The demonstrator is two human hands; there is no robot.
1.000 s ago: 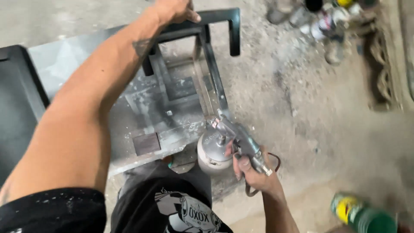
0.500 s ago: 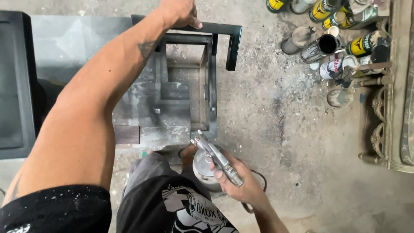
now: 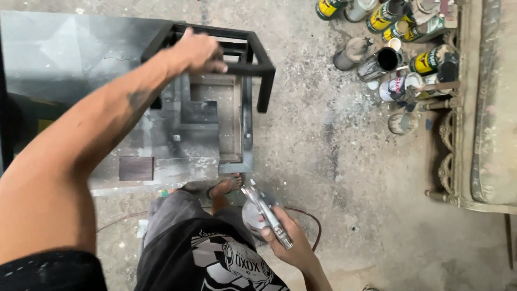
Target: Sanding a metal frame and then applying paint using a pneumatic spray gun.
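My left hand (image 3: 196, 51) grips the top bar of a black-painted metal frame (image 3: 253, 81) that stands on a grey sprayed board (image 3: 177, 167) on the floor. My right hand (image 3: 288, 245) holds a silver spray gun (image 3: 264, 215) with its metal cup, low by my right leg, its nozzle pointing up toward the frame's near corner. The gun is apart from the frame. A thin hose (image 3: 312, 221) curls on the floor behind the gun.
Several paint cans and bottles (image 3: 398, 48) cluster at the upper right beside an ornate carved wooden piece (image 3: 458, 134). My sandalled foot (image 3: 223, 188) rests at the board's edge. Another dark panel (image 3: 32, 59) lies at the left. The concrete floor is dusty with overspray.
The view has shifted, so frame and cans sit lower in the picture. My right hand has drawn the spray gun back from the frame toward my leg. My left hand keeps its grip.
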